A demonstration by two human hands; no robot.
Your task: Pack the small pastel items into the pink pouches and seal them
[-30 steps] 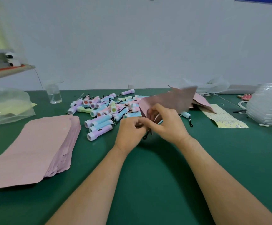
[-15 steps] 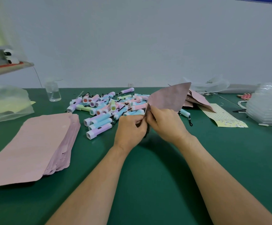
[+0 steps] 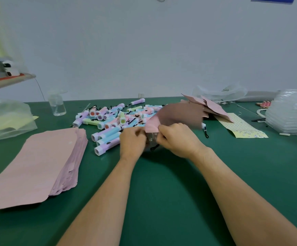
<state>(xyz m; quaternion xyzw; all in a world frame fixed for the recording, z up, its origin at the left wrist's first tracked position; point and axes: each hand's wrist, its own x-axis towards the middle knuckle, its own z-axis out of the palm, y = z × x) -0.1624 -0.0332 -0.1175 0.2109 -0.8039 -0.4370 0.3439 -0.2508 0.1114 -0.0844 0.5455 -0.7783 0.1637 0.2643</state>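
Note:
A pink pouch point(image 3: 178, 115) is held just above the green table at the centre, blurred by motion, its near end pinched between both hands. My left hand point(image 3: 132, 142) grips that end from the left. From the right, my right hand point(image 3: 178, 139) pinches the same end, and a black cord hangs below the two hands. Behind my left hand lies a heap of small pastel flashlights point(image 3: 112, 118) in blue, pink, purple and green. A thick stack of flat pink pouches point(image 3: 37, 162) lies at the left. More pink pouches point(image 3: 213, 105) lie at the back right.
A clear bottle point(image 3: 57, 105) stands at the back left beside a plastic bag of yellow sheets point(image 3: 4, 119). A yellow patterned sheet point(image 3: 241, 126) and a stack of clear plastic trays point(image 3: 293, 112) lie at the right. The green table point(image 3: 162, 183) runs to the near edge.
The pouch has swung down from upright to lying nearly flat, pointing right. Both hands stayed together at its near end and shifted slightly.

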